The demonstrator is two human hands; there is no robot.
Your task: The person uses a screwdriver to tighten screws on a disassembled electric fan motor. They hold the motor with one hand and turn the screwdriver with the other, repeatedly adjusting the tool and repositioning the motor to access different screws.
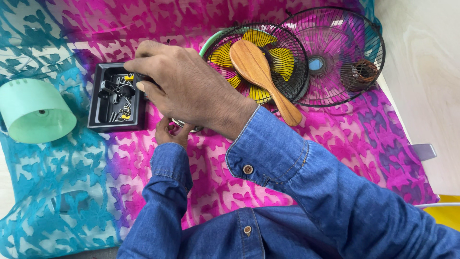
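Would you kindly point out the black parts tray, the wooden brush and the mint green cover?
black parts tray (94, 103), head view, left wall.
wooden brush (251, 64), head view, oval back.
mint green cover (33, 108), head view, curved side.

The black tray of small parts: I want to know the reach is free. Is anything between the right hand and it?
Nothing visible is. The right hand is already over the near edge of the black tray, fingertips at its rim. The wooden brush and mint cover lie off to either side.
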